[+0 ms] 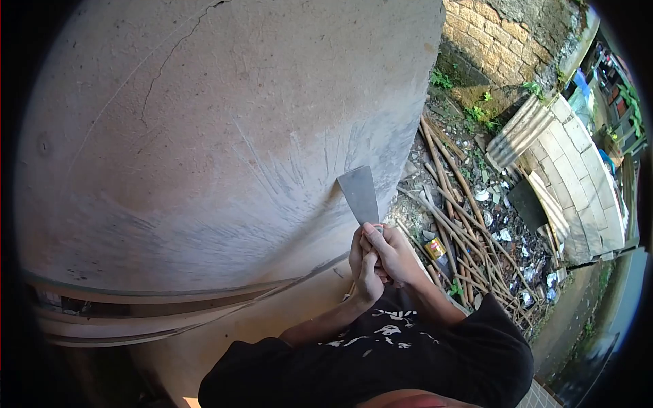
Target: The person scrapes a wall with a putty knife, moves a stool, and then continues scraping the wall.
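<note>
With both hands wrapped around its handle, the scraper (360, 194) sits just right of the frame's middle, its flat metal blade pressed edge-on to the plastered wall (204, 136). Stacking the hands looks like a way to put more weight behind the blade: the left hand (364, 265) is clenched low on the handle, and the right hand (393, 255) is closed over it from the right, thumb stretched up toward the base of the blade. Only the blade shows; the handle is hidden inside the grip.

Its long axis runs nearly upright in the picture, leaning a little to the upper left. The wide working edge points up and left, meeting the wall where fine scratch lines fan out across the grey surface. The narrow end points down toward the person's black sleeves (381, 353) in the lower middle.

A crack runs through the wall in the upper left. To the right lie loose sticks (462, 224), rubble and a small can (435, 248), with a stone wall (503, 34) in the upper right.
</note>
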Action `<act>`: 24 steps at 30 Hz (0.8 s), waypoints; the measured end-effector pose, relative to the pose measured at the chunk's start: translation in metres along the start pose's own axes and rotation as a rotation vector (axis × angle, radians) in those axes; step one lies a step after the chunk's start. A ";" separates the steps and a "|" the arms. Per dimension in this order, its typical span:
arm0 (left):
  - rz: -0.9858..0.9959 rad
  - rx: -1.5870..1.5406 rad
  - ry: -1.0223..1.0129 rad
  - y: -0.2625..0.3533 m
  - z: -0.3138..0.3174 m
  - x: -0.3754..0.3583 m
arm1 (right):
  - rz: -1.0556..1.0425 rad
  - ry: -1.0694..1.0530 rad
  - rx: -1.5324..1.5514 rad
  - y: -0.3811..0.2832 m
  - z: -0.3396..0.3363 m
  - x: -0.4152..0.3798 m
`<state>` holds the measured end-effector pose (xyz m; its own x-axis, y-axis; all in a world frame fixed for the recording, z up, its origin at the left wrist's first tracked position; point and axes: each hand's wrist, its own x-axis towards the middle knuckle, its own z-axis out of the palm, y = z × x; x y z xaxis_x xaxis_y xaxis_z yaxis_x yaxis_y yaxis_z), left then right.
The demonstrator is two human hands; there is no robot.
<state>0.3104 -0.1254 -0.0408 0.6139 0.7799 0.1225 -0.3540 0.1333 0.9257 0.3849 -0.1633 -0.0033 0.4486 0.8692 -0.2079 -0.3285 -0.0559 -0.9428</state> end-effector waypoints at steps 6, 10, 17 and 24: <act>0.048 -0.002 0.027 -0.009 0.004 -0.006 | 0.003 -0.034 0.072 -0.001 -0.003 -0.007; 0.070 0.071 0.035 0.004 0.011 -0.003 | -0.008 -0.069 0.095 0.002 -0.006 -0.002; 0.069 -0.111 0.080 -0.015 0.020 -0.003 | -0.124 -0.084 0.060 0.004 -0.017 0.001; 0.109 -0.028 0.126 -0.039 -0.001 -0.003 | -0.100 -0.115 0.030 0.019 -0.011 0.008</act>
<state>0.3220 -0.1320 -0.0778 0.4779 0.8609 0.1746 -0.4342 0.0586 0.8989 0.3917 -0.1625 -0.0259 0.3826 0.9204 -0.0807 -0.3122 0.0466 -0.9489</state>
